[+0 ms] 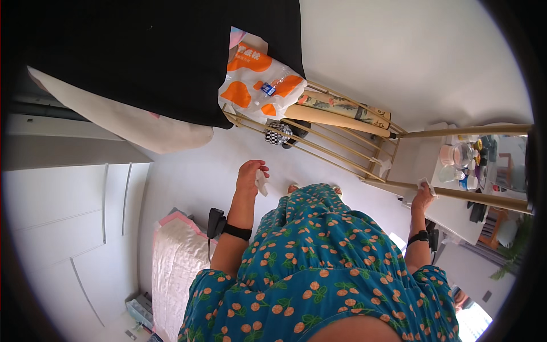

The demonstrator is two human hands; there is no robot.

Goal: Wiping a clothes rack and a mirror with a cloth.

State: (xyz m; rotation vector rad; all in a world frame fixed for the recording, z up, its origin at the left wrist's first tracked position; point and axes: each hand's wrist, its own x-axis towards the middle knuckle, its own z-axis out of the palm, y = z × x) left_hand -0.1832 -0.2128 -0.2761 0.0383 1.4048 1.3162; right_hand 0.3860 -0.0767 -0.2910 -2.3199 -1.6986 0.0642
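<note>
My left hand hangs over the pale floor, fingers curled around a crumpled white tissue or cloth. Over at the right, my right hand presses another white tissue or cloth against the gold-coloured metal rail of a rack. The rack's lower bars run between the wall and my feet. A white and orange plastic bag and an empty-looking clear bottle with a blue label are at the rack's far end, beside black fabric.
Rolled scrolls or mats lie on the rack. Jars and bottles stand on a white table behind the rail. A bed with a pink-edged cover is at lower left, near white cabinets.
</note>
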